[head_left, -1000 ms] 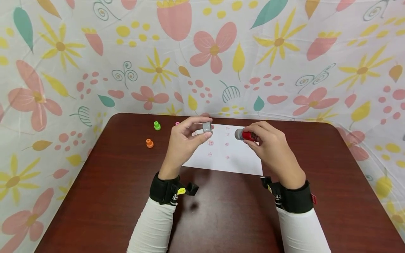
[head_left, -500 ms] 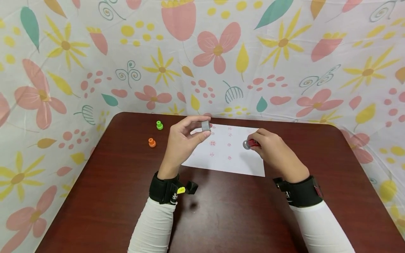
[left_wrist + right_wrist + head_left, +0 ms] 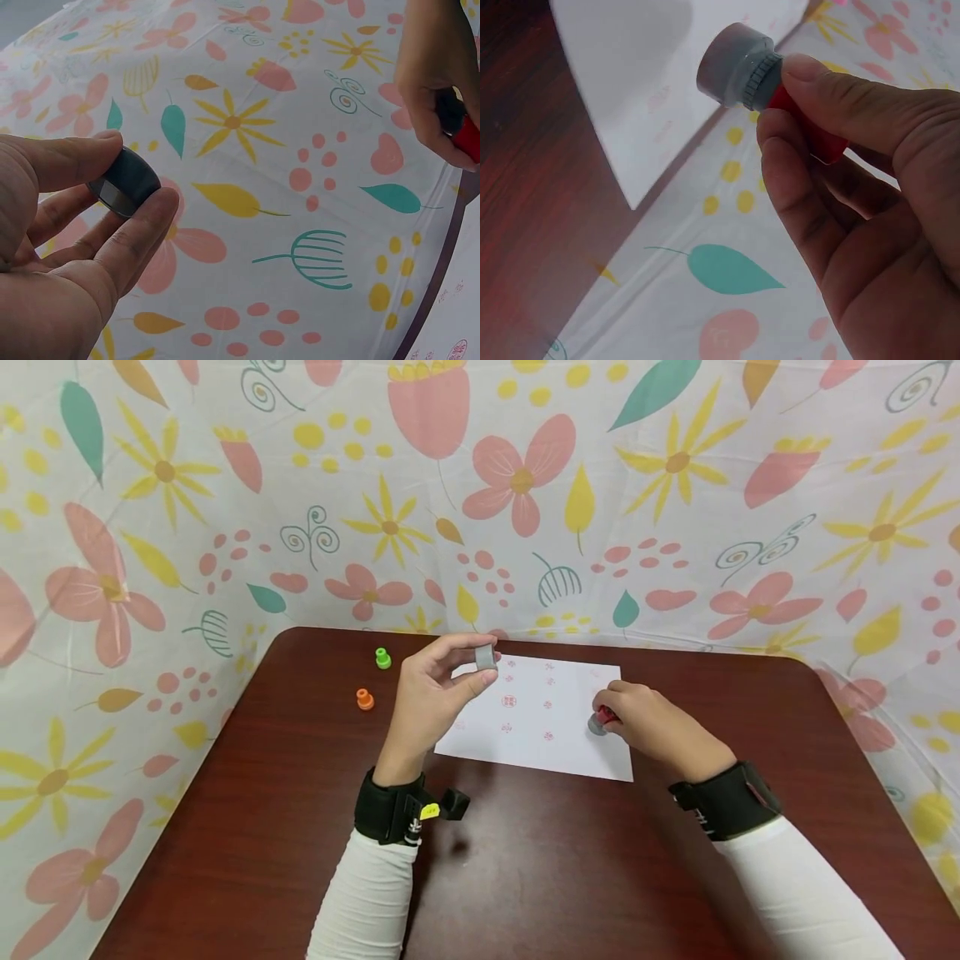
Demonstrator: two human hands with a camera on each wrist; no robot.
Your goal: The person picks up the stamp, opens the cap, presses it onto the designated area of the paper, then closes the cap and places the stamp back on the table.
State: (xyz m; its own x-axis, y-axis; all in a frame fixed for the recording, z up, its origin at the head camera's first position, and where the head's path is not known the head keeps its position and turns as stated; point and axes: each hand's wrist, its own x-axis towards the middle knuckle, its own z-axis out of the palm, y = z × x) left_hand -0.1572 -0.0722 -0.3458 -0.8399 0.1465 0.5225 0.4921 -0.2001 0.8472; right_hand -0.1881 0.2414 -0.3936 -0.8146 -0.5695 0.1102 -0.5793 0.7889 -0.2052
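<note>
Between thumb and fingers, my left hand [image 3: 429,697] holds a short grey cap [image 3: 486,657] up over the paper's left side. In the left wrist view the cap [image 3: 129,184] looks dark and round, pinched by its edges. My right hand [image 3: 660,727] grips a stamp with a red body and a grey end [image 3: 597,725]. The grey end points down, close over the right part of a white sheet of paper [image 3: 573,756]. Seen from the right wrist, thumb and fingers pinch the stamp's red body [image 3: 810,127]. Several small red stamp prints [image 3: 509,702] mark the sheet in columns.
To the left on the dark brown table [image 3: 300,777] stand a small green peg-shaped piece [image 3: 383,658] and an orange one [image 3: 365,699]. A flower-patterned cloth [image 3: 322,485] rises behind the table. Black straps with cameras sit on both wrists.
My right hand has moved right and toward me, lowering the stamp from beside the prints to the sheet's right part. The left hand stays nearly still with the cap. The view has shifted slightly.
</note>
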